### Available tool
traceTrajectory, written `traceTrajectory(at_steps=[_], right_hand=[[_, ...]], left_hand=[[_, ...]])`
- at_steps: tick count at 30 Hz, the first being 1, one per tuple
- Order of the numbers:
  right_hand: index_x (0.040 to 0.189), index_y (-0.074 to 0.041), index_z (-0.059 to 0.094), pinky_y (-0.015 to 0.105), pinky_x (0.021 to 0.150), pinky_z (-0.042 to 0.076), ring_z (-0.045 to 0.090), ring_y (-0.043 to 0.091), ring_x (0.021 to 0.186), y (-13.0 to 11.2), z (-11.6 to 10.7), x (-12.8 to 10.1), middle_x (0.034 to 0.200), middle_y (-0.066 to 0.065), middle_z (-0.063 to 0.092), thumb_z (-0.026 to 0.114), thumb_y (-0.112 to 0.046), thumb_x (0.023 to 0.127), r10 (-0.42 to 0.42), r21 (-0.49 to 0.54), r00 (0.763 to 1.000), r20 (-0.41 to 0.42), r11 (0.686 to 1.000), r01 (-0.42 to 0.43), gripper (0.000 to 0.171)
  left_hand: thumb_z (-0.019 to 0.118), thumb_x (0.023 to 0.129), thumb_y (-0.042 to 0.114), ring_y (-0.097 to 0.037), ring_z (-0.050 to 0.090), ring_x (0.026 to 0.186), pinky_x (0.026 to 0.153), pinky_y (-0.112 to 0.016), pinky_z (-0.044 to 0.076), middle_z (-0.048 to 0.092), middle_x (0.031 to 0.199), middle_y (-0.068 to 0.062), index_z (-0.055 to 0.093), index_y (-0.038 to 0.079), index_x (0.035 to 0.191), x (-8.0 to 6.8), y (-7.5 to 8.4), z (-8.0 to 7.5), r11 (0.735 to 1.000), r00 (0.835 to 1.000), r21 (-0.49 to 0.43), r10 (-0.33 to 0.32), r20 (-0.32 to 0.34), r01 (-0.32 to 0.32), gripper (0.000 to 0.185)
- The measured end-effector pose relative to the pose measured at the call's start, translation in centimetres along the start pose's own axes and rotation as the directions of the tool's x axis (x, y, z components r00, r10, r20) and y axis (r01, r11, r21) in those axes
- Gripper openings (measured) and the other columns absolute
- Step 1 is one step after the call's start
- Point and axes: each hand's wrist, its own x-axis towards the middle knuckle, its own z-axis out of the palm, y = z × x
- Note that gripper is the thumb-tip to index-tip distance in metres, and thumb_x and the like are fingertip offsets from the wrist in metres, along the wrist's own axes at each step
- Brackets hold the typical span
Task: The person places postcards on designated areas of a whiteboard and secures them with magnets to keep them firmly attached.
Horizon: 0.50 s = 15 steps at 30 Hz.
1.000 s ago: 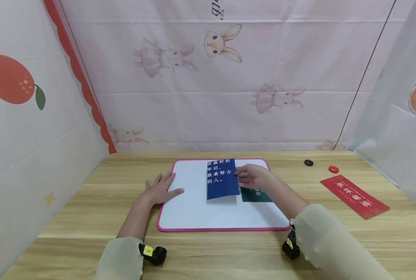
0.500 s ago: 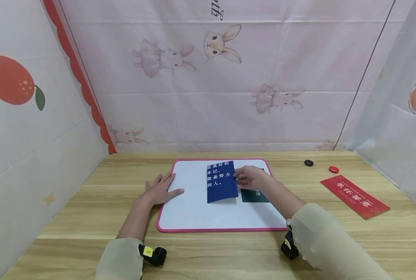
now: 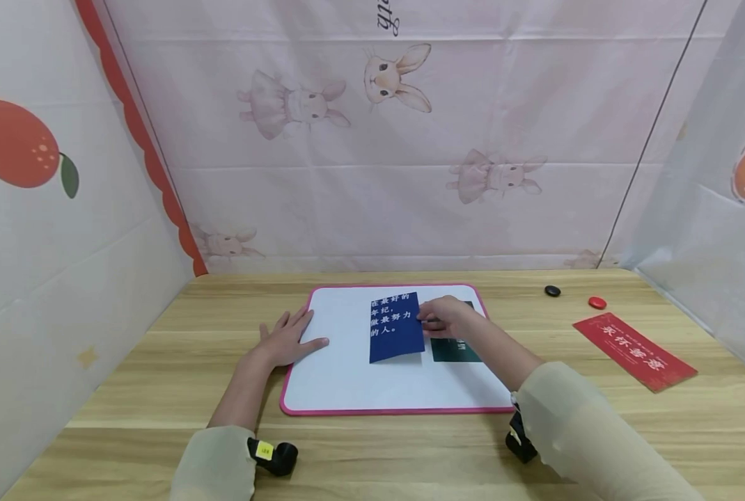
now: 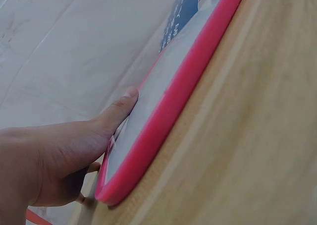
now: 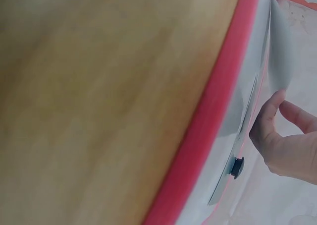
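Blue card [image 3: 396, 327] pinched by right grip [image 3: 445, 316], left grip [image 3: 287, 339] flat on whiteboard [image 3: 347, 376].

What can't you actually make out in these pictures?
- Green card: head view, the right hand covers most of it, and its print is too small to read.
- Blue card: right wrist view shows only its pale back, so no text.
- Left hand: left wrist view, fingers hidden behind the whiteboard's pink rim.

We see a wooden table [image 3: 159, 390] carrying a pink-rimmed whiteboard [image 3: 347, 390]. To its right lie a red card [image 3: 637, 351], a black magnet [image 3: 552, 291] and a red magnet [image 3: 597, 303].
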Motion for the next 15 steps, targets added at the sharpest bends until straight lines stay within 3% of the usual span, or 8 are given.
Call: traceTrajectory(at_steps=[7,15], right_hand=[[0.121,0.003,0.050,0.029,0.070,0.053,0.056,0.024,0.080,0.02,0.32,0.22,0.107,0.018,0.055,0.058,-0.002,0.087,-0.017,-0.070,1.000,-0.019,0.997,0.015,0.035],[0.115,0.005,0.052,0.030,0.067,0.053,0.059,0.025,0.078,0.17,0.55,0.40,0.098,0.018,0.059,0.058,-0.001,0.086,-0.050,-0.153,0.999,-0.021,0.987,0.047,0.030]], left_hand=[[0.047,0.084,0.063,-0.041,0.004,0.134,0.097,-0.066,-0.007,0.014,0.151,-0.015,0.021,0.007,0.146,0.05,-0.07,0.08,1.000,1.000,0.002,0.004,-0.006,-0.004,0.087],[0.048,0.084,0.061,-0.041,0.004,0.134,0.097,-0.066,-0.007,0.014,0.151,-0.015,0.021,0.007,0.146,-0.01,-0.01,0.00,1.000,1.000,-0.006,0.003,-0.007,-0.003,0.087]])
